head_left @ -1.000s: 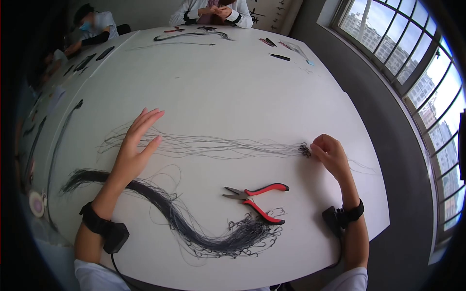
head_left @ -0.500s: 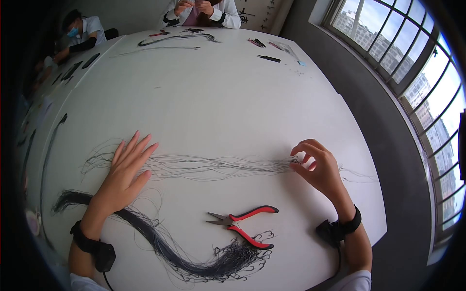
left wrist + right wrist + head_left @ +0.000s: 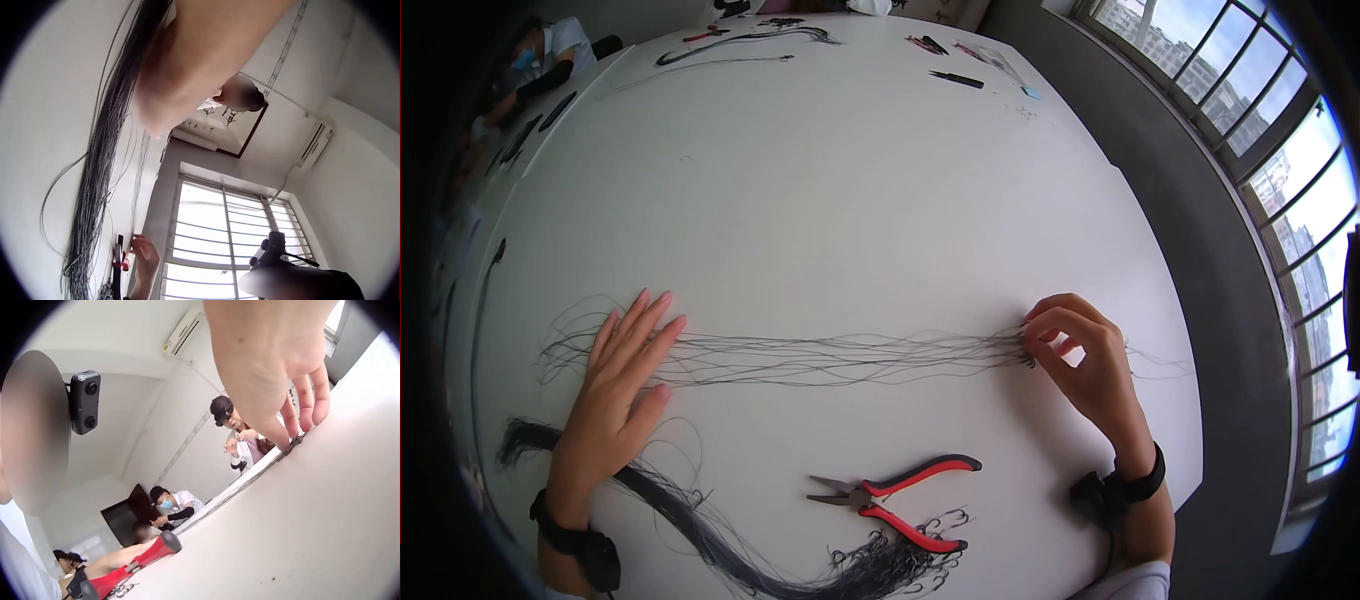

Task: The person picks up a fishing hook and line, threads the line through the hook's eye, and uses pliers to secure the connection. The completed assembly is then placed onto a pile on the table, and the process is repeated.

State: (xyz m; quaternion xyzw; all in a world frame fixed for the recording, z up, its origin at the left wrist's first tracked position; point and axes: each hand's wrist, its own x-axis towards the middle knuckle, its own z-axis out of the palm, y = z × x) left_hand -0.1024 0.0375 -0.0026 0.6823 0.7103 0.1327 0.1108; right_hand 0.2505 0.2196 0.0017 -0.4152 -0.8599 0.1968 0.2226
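Note:
Thin dark strands [image 3: 850,350] lie stretched across the white table between the two hands. My left hand [image 3: 615,390] rests flat over their left part, fingers straight and slightly spread. At the other end, my right hand [image 3: 1085,355] pinches the small hooks [image 3: 1028,350] between thumb and fingertips; the right wrist view shows these fingertips at the dark hook cluster [image 3: 292,445] on the table. A thick bundle of dark strands [image 3: 700,535] curves below the left hand, its hooked end [image 3: 890,565] beside the red-handled pliers [image 3: 890,495], whose jaws stand apart.
Toward the far edge of the table [image 3: 820,200] lie another dark bundle [image 3: 745,38], a black tool [image 3: 956,79] and small red tools [image 3: 925,44]. A few loose strands [image 3: 1160,362] lie right of the right hand. Other people sit around the table; a barred window is at the right.
My left hand has come down from above the strands and lies flat on them. The right hand has shifted over the hooks, its fingers reaching round them. The head view has tilted downward.

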